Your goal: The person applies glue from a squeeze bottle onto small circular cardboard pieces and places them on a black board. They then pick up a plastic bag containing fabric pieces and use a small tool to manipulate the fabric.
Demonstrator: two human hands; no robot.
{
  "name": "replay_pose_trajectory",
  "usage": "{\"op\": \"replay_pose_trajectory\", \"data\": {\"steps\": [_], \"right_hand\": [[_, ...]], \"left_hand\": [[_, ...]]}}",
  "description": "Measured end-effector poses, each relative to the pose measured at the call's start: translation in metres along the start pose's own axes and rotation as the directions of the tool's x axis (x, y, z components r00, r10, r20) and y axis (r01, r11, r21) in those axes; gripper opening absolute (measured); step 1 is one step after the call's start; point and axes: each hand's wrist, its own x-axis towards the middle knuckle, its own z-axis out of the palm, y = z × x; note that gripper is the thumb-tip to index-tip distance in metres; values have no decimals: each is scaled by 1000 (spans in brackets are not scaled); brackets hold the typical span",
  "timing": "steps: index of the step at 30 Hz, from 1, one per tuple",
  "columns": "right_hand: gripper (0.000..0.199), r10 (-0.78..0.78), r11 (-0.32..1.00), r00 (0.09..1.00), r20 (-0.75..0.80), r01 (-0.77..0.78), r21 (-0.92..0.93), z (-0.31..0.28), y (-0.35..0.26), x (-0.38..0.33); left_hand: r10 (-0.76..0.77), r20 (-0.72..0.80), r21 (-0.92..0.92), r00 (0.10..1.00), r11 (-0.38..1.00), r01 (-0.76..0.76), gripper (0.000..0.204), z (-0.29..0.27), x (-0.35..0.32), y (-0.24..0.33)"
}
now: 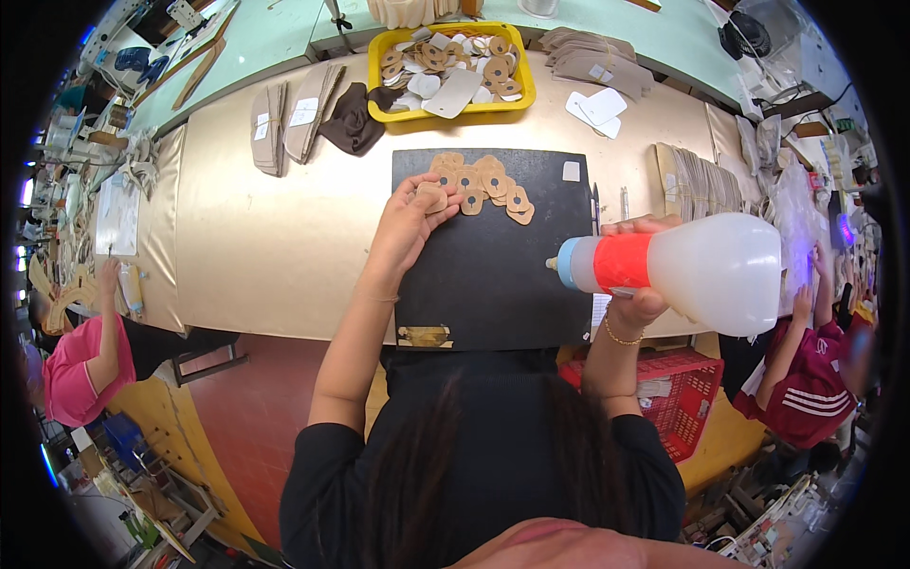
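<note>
Left hand [409, 220] pinches a tan piece [431, 196] over the black mat [502, 284]; right hand [639, 308] clamps a translucent bottle [720, 270], nozzle [551, 264] leftward.

Red crate [701, 400] below table [265, 247] edge; dark brown cloth [353, 125] beside tan panel stack [309, 121]; person in pink [83, 379], far left

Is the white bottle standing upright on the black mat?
No, the right hand holds the white bottle sideways, its nozzle pointing left.

A cloudy, red-banded bottle [716, 270] is held sideways; tan cutouts [469, 180] overlap on a black board [502, 284].
</note>
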Motion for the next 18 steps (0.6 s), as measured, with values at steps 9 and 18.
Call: {"op": "replay_pose_trajectory", "data": {"steps": [9,18], "right_hand": [[85,-4,990,998,67,-6,144,15,7,8],[86,-62,997,995,84,58,48,22,7,13]], "left_hand": [[45,154,174,987,982,-72,27,31,-38,9],[0,217,437,976,894,-97,17,57,-57,17]]}}
